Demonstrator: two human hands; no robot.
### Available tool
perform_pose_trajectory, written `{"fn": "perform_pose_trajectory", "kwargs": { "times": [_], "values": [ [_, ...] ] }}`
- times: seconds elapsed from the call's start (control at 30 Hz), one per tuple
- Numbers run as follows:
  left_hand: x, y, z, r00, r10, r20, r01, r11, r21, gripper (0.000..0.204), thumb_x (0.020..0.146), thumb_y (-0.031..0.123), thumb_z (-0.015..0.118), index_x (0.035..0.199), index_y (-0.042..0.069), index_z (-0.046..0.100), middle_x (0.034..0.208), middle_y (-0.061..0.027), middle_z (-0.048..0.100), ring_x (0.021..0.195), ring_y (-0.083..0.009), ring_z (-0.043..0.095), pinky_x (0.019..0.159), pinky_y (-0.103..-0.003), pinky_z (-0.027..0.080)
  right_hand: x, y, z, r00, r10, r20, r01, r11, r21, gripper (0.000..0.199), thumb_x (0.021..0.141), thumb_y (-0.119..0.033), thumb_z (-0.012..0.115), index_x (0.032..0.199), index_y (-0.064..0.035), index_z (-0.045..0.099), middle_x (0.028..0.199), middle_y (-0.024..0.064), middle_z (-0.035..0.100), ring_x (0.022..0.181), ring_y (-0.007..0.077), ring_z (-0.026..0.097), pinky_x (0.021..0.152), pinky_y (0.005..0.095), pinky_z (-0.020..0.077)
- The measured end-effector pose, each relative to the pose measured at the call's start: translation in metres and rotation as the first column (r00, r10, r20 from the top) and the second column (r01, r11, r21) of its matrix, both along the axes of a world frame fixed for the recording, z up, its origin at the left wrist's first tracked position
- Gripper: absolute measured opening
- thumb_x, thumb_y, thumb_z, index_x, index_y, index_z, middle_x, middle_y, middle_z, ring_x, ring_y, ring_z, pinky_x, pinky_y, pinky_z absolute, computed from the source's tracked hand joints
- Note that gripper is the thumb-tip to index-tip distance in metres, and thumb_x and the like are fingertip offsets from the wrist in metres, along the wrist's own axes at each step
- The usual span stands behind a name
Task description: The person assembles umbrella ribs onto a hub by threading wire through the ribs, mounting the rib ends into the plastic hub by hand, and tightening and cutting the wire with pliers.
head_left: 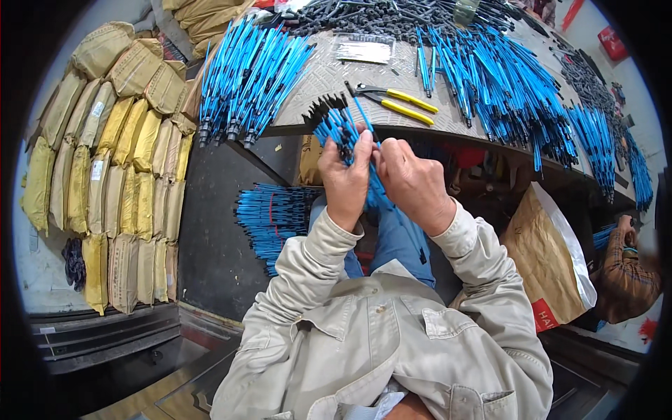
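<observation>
At the near edge of the worktop (329,73), centre of view: two bare hands, both closed on one bundle of blue rods (343,133) with black tips. Left hand (344,183) has its grip wrapped tight round the bundle from the left, fingers curled over the rods. Right hand (411,180) has its grip narrow, fingertips pinched at the same bundle just beside the left hand; the two hands touch. The bundle is tilted, black ends fanning up and to the left, blue shafts running down behind the hands toward the lap; too many rods to count.

One pair of yellow-handled pliers (395,101) lies on the worktop just beyond the hands, jaws pointing left. One clear flat packet (362,50) further off. Three large heaps of blue rods: one on the far left of the worktop (245,77), one on the right (504,84), one further right (602,140). One more stack of blue rods below the worktop (269,217), left of the knees. One heap of black parts (378,17) at the far edge. Tan and yellow sacks (119,168) stacked on the left, count unclear. One brown paper bag (549,259) on the right; beyond it another person's sleeve (626,269)
</observation>
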State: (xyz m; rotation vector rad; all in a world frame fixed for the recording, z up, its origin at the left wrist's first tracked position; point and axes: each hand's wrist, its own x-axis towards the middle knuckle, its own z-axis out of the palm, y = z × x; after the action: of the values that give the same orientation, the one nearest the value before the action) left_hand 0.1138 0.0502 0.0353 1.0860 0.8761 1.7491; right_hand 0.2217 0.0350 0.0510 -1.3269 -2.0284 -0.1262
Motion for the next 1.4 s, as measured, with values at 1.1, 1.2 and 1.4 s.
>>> {"fn": "perform_pose_trajectory", "kwargs": {
  "times": [1.1, 1.2, 1.4],
  "values": [
    [-0.057, -0.048, 0.075, 0.628, -0.623, -0.467, 0.643, 0.753, -0.140, 0.015, 0.075, 0.002, 0.071, 0.090, 0.003, 0.069, 0.090, -0.0094, 0.068, 0.085, -0.0155, 0.063, 0.076, -0.028, 0.049, 0.019, 0.005, -0.060, 0.304, 0.548, -0.779, -0.952, 0.137, -0.275, 0.067, 0.095, -0.052, 0.019, 0.132, -0.0013, 0.040, 0.133, 0.0114, 0.044, 0.125, 0.0209, 0.038, 0.104, 0.0320, 0.0280],
    [-0.062, -0.061, 0.080, 0.691, -0.695, -0.198, 0.625, 0.713, -0.318, 0.016, 0.074, 0.003, 0.072, 0.089, 0.001, 0.069, 0.088, -0.0081, 0.068, 0.084, -0.0144, 0.063, 0.075, -0.027, 0.049, 0.011, -0.010, -0.051, 0.253, 0.429, -0.867, -0.967, 0.134, -0.215, 0.077, 0.090, -0.060, 0.015, 0.134, -0.0014, 0.038, 0.134, 0.0107, 0.043, 0.124, 0.0204, 0.039, 0.103, 0.0317, 0.0282],
    [-0.072, -0.053, 0.084, 0.629, -0.722, -0.287, 0.691, 0.689, -0.218, 0.028, 0.087, 0.015, 0.058, 0.108, -0.003, 0.058, 0.097, -0.0213, 0.064, 0.089, -0.0312, 0.065, 0.080, -0.039, 0.053, -0.002, -0.024, -0.059, 0.166, 0.149, -0.975, -0.980, 0.137, -0.146, 0.093, 0.081, -0.072, 0.009, 0.136, -0.0015, 0.034, 0.133, 0.0096, 0.043, 0.121, 0.0191, 0.040, 0.103, 0.0309, 0.0291]
  ]
}}
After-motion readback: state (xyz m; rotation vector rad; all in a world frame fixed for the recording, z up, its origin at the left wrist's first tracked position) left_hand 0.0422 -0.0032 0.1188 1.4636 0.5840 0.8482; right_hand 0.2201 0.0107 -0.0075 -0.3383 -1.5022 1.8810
